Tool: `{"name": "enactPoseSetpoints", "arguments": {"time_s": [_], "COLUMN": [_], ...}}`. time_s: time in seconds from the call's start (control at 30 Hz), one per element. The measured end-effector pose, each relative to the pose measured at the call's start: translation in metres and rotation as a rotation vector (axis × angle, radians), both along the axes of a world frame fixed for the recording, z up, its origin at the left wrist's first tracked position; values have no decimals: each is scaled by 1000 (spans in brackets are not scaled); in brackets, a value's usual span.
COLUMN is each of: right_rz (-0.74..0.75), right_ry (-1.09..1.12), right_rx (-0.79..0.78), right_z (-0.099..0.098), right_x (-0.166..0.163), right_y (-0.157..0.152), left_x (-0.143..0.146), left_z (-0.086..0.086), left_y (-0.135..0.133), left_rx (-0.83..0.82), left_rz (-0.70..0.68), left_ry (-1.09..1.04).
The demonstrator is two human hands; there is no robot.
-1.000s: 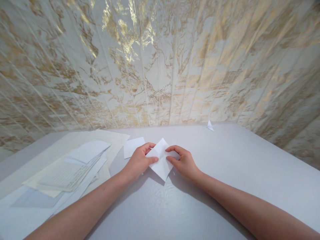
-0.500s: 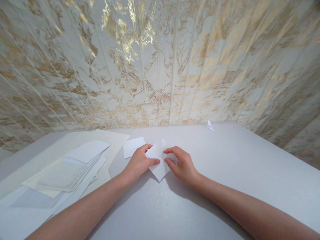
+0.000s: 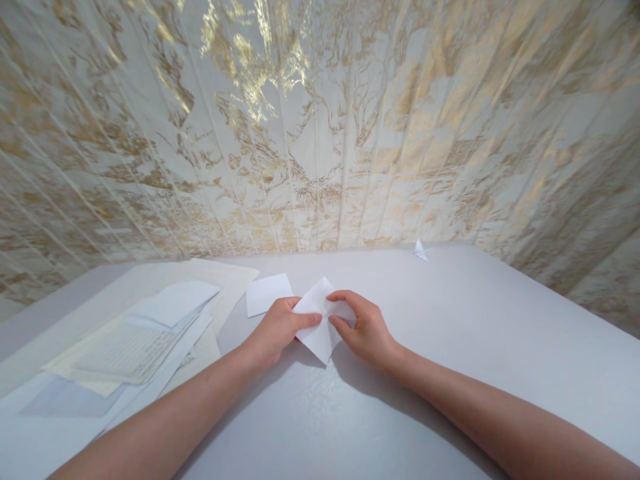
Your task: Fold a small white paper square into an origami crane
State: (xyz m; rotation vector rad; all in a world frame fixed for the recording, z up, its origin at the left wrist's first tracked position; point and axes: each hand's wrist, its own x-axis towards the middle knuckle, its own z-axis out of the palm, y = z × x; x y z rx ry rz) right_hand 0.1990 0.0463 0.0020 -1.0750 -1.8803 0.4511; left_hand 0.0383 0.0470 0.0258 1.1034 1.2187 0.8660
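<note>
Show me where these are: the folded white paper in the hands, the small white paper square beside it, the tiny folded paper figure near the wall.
folded white paper [image 3: 318, 340]: head view, lower corner.
small white paper square [image 3: 265, 293]: head view, middle.
tiny folded paper figure [image 3: 420, 251]: head view, body.

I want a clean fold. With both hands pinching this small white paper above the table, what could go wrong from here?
1. The left hand and right hand pinch the folded paper in the air, so edges may slip and crease crooked.
2. The loose white square lies close to the left hand; a wrist could push it.
</note>
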Motion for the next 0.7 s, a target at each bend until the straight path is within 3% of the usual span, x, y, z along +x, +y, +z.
{"name": "enactPoseSetpoints", "arguments": {"time_s": [0.2, 0.37, 0.53, 0.63, 0.7], "right_rz": [4, 13, 255, 227, 176], "right_ry": [202, 316, 319, 352, 393], "right_rx": [-358, -400, -622, -623, -590], "right_z": [-5, -4, 9, 12, 12], "right_x": [4, 11, 15, 16, 17], "right_y": [12, 21, 18, 19, 21], "left_x": [-5, -12, -19, -23, -24], "left_z": [-4, -1, 5, 5, 3], "left_y": [6, 11, 14, 17, 19], "left_rx": [44, 76, 230, 256, 231], "left_rz": [66, -13, -92, -159, -122], "left_ry": [70, 102, 59, 166, 234]}}
